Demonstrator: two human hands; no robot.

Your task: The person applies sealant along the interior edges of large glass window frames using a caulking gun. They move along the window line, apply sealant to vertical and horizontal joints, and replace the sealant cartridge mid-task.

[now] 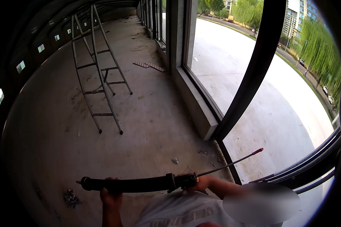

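Note:
A black caulking gun (144,184) lies level across the front of my body. Its pale nozzle tip points left, and a thin metal rod (231,164) with a red end sticks out to the upper right. From below, my left hand (110,197) is closed around the barrel near the nozzle end. At the other end my right hand (202,184) is wrapped round the handle and trigger part, its fingers partly hidden behind it. Under the gun shows a light grey shirt (182,208).
A metal stepladder (98,68) stands spread on the concrete floor (144,125). Dark-framed window openings (250,87) with a low sill (197,109) run along the right. Small debris piles (71,198) and patterned strips (149,66) lie on the floor.

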